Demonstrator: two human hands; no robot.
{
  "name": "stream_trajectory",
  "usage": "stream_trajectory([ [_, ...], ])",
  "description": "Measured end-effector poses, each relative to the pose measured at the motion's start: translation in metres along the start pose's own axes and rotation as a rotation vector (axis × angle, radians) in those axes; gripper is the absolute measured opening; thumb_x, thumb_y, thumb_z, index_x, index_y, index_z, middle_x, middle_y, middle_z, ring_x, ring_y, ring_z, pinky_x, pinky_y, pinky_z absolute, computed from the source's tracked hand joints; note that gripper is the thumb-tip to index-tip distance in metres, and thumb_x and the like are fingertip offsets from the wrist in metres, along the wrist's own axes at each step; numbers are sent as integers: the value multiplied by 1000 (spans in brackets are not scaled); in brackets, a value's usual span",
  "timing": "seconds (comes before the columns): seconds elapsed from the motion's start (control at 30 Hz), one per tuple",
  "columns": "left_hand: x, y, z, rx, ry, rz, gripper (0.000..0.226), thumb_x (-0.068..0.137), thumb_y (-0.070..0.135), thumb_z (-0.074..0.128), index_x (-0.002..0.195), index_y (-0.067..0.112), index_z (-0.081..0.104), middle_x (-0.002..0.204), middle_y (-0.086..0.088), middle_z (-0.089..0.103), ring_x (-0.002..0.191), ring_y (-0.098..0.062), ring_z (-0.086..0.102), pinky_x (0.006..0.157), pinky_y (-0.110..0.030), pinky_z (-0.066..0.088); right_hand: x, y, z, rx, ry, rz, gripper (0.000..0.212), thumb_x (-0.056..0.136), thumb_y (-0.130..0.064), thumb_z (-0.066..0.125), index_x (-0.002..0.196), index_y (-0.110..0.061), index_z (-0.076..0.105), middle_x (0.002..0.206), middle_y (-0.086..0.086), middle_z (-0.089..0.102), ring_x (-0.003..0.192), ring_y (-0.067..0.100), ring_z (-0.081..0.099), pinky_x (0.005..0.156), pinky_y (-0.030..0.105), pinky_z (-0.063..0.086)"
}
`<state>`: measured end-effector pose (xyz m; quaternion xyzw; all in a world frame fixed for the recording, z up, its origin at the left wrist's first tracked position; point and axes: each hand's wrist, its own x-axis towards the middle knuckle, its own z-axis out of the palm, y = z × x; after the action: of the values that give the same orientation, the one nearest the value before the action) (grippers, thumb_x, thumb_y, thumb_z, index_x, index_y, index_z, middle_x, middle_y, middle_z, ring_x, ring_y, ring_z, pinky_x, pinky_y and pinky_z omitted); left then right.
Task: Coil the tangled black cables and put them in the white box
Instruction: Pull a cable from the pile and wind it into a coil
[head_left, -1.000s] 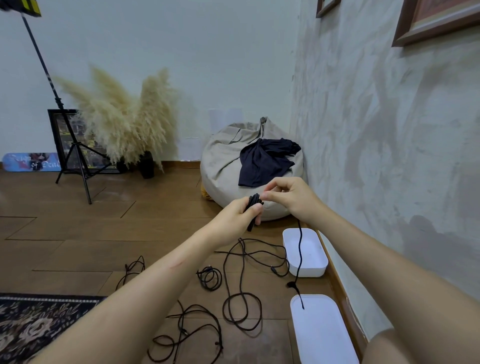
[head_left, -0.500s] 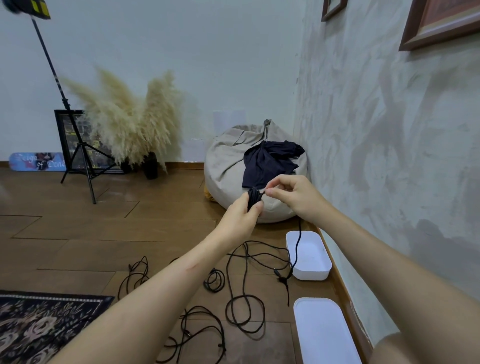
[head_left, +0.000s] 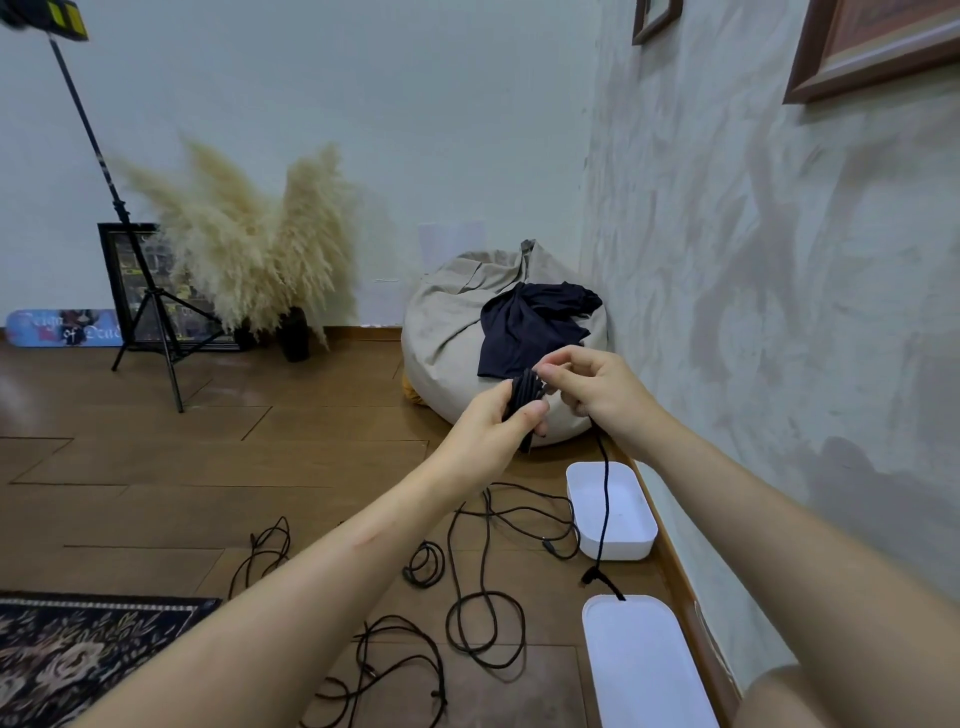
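My left hand (head_left: 493, 421) grips a bundle of coiled black cable (head_left: 523, 392) held up in front of me. My right hand (head_left: 592, 384) pinches the same cable beside the bundle. Its free tail (head_left: 604, 514) hangs down from my right hand over the open white box (head_left: 613, 540) by the wall, and the plug end (head_left: 595, 577) dangles just above the white lid (head_left: 644, 660). Several more tangled black cables (head_left: 483, 613) lie loose on the wooden floor to the left of the box.
A beige beanbag (head_left: 452, 332) with a dark cloth on it sits in the corner behind my hands. The grey wall (head_left: 779, 312) runs close along the right. A patterned rug (head_left: 78, 654) lies at bottom left; a tripod (head_left: 150, 312) and pampas grass stand at back left.
The cable's hanging tail has got shorter and its plug end has swung right, towards the lid. My right hand has shifted on the bundle. The view has drifted slightly.
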<state>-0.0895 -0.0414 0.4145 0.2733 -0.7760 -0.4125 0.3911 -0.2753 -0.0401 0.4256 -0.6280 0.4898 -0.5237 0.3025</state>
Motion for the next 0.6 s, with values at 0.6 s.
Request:
stream_trajectory([
  [0.6,24,-6,-20,-421,484,-186,14,104,10,55,97,19,63,93,0,70,95,-16,64,73,-27,49,-10,15,68,-179,-242,103,25,109,-21,42,122,-26,63,70,0,63,59,9,51,59,23,41],
])
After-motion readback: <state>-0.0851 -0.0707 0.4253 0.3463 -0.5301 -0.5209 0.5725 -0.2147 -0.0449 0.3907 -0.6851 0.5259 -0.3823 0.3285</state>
